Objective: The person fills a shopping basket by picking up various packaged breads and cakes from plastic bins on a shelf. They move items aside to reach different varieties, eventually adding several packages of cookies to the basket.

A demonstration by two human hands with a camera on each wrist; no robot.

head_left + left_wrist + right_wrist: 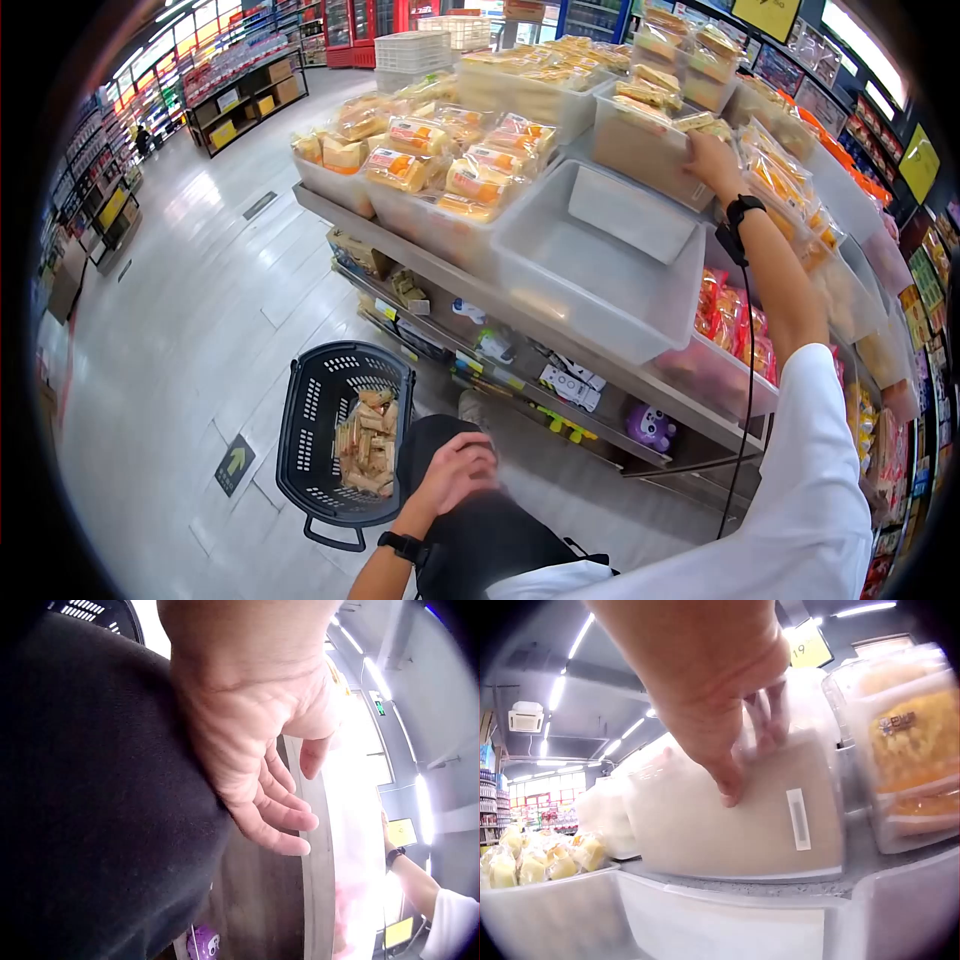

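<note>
In the head view my right hand (712, 165) grips the near rim of a translucent plastic bin (640, 158) holding packaged bread (652, 85). The right wrist view shows the thumb (730, 787) against the bin's tan front wall (720, 832), beside a small white label; the other fingers pass over the rim, partly hidden. My left hand (455, 475) rests on the dark-clad knee (440, 440), fingers loosely bent with nothing in them. Nearer me than the gripped bin stands a larger translucent bin (590, 310) with a white panel (635, 212) inside.
Beside my left leg, a dark shopping basket (300, 430) on the floor contains several wrapped items (368, 445). Bins of packaged bread (400, 165) stand left on the display; red packets (735, 325) lie right. Toys (570, 385) sit on the lower shelf. A cable (748, 400) hangs from my right wrist.
</note>
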